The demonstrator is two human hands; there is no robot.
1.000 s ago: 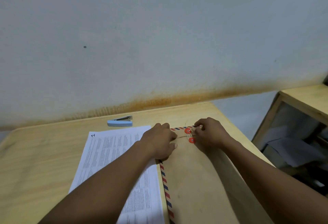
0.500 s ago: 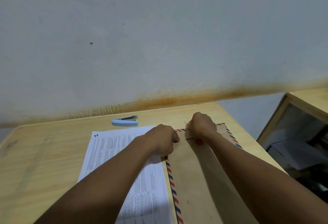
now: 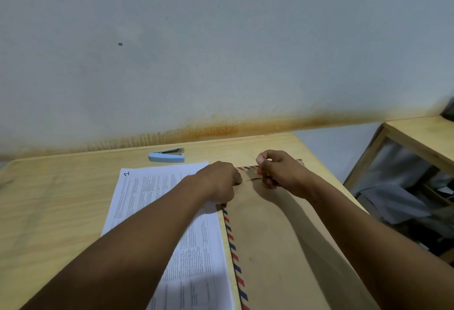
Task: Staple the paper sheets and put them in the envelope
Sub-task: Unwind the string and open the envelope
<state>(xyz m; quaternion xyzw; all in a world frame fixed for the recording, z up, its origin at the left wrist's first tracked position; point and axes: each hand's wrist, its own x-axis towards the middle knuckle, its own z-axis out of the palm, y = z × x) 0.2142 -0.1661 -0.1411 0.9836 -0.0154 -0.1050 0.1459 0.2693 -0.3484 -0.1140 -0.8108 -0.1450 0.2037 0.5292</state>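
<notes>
A brown envelope [image 3: 277,241] with a red and blue striped border lies on the wooden table [image 3: 49,211], right of a stack of printed paper sheets [image 3: 157,199]. My left hand [image 3: 219,182] presses with curled fingers on the envelope's top left corner. My right hand [image 3: 275,171] is over the envelope's top edge and pinches something small between thumb and fingertips, likely the closure string; the red closure discs are hidden under it. A light blue stapler [image 3: 167,156] lies beyond the sheets near the wall.
The wall runs close behind the table's far edge. A second wooden table or shelf [image 3: 417,135] stands to the right, with grey cloth and clutter beneath it. A gap separates the two pieces of furniture.
My right hand moved from beside the red closure discs to over them, then lifted slightly toward the top edge. The discs are now hidden. My left hand stayed on the envelope's corner.
</notes>
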